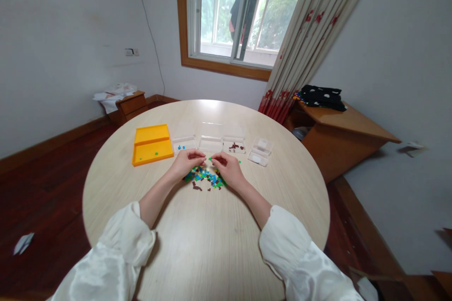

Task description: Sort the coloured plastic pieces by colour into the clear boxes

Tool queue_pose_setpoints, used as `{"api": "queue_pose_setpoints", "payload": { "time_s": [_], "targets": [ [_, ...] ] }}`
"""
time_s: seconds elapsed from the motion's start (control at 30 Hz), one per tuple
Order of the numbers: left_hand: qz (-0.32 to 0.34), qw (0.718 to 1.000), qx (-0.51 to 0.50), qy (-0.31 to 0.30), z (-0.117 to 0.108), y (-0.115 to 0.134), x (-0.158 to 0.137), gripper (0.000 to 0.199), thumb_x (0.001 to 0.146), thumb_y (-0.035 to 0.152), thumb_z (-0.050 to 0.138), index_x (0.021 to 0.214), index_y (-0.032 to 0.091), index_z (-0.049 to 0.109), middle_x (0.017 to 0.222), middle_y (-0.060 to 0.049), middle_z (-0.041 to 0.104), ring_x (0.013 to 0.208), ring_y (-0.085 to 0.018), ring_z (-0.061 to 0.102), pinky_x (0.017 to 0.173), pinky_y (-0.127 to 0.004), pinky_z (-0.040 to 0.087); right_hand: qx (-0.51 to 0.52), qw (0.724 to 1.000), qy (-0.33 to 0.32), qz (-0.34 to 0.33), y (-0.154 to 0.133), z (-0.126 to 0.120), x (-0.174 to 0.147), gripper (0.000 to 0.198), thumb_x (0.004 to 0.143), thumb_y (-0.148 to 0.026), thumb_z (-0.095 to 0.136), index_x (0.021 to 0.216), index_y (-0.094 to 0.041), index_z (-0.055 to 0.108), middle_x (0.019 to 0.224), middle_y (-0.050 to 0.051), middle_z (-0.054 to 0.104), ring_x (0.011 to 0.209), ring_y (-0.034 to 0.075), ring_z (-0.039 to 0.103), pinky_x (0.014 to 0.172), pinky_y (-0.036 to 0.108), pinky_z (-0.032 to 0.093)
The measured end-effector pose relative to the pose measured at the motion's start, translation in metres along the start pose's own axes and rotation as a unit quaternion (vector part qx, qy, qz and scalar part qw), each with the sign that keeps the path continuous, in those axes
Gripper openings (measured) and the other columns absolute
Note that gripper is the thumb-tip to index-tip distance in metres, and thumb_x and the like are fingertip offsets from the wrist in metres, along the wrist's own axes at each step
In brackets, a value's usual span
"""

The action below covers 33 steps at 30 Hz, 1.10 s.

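Observation:
Over the far edge of a pile of small toy bricks (208, 177) in blue, green, yellow and brown, my two hands face each other, a small gap apart. My right hand (229, 168) pinches a tiny green brick (210, 159) between thumb and fingertips. The fingers of my left hand (186, 163) are closed in a pinch too; whatever they hold is too small to make out. Several brown bricks (197, 187) lie loose at the near side of the pile.
Behind my hands stand an open yellow case (152, 141) with a few green bricks, a clear box (190, 143) with blue bricks, a middle clear box (211, 144), another clear box (240, 150) with brown bricks, and a small clear case (260, 152). All rest on the round table (205, 244).

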<state>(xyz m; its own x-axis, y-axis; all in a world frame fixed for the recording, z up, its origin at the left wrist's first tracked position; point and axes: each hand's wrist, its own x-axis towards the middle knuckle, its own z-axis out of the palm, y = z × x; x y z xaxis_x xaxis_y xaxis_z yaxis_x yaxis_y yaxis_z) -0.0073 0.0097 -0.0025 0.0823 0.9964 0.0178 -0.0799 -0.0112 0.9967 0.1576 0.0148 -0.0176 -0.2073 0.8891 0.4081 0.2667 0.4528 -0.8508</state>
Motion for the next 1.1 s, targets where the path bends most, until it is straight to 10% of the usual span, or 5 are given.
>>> {"api": "queue_pose_setpoints", "payload": {
  "time_s": [0.33, 0.5, 0.7, 1.1],
  "targets": [
    [0.004, 0.998, 0.042, -0.041, -0.001, -0.003, 0.001, 0.024, 0.054, 0.031, 0.075, 0.068, 0.013, 0.066, 0.059, -0.002, 0.065, 0.057, -0.014, 0.06, 0.06, -0.027, 0.047, -0.065, 0.997, -0.041, -0.03, -0.003, -0.007, 0.0, 0.013, 0.08, -0.022, 0.054, 0.079, -0.016, 0.065, 0.074, 0.002, 0.067, 0.065, 0.013, 0.058, 0.065, 0.024, 0.045],
    [0.007, 0.999, -0.031, 0.034, -0.003, -0.007, 0.005, 0.03, 0.055, 0.033, 0.077, 0.073, 0.013, 0.066, 0.061, -0.002, 0.064, 0.056, -0.013, 0.061, 0.062, -0.028, 0.049, -0.313, 0.949, 0.035, 0.018, -0.01, -0.044, 0.007, 0.018, 0.082, -0.014, 0.048, 0.083, -0.014, 0.066, 0.081, 0.007, 0.068, 0.073, 0.016, 0.059, 0.069, 0.025, 0.041],
    [0.024, 0.986, -0.116, 0.121, -0.005, -0.004, 0.011, 0.018, 0.069, 0.027, 0.068, 0.072, 0.012, 0.059, 0.054, 0.004, 0.055, 0.047, -0.008, 0.057, 0.058, -0.025, 0.051, -0.467, 0.866, -0.04, 0.176, -0.01, -0.065, 0.01, 0.019, 0.08, -0.018, 0.055, 0.091, -0.009, 0.067, 0.093, 0.016, 0.068, 0.087, 0.022, 0.062, 0.072, 0.026, 0.041],
    [0.109, 0.883, -0.287, 0.356, -0.042, 0.006, 0.024, 0.01, 0.088, 0.018, 0.041, 0.078, 0.018, 0.043, 0.061, 0.001, 0.058, 0.054, -0.01, 0.062, 0.071, -0.03, 0.053, -0.479, 0.847, -0.106, 0.206, -0.012, -0.059, 0.009, 0.021, 0.081, -0.009, 0.047, 0.09, -0.008, 0.067, 0.094, 0.02, 0.068, 0.089, 0.025, 0.064, 0.071, 0.028, 0.042]
  ]
}}
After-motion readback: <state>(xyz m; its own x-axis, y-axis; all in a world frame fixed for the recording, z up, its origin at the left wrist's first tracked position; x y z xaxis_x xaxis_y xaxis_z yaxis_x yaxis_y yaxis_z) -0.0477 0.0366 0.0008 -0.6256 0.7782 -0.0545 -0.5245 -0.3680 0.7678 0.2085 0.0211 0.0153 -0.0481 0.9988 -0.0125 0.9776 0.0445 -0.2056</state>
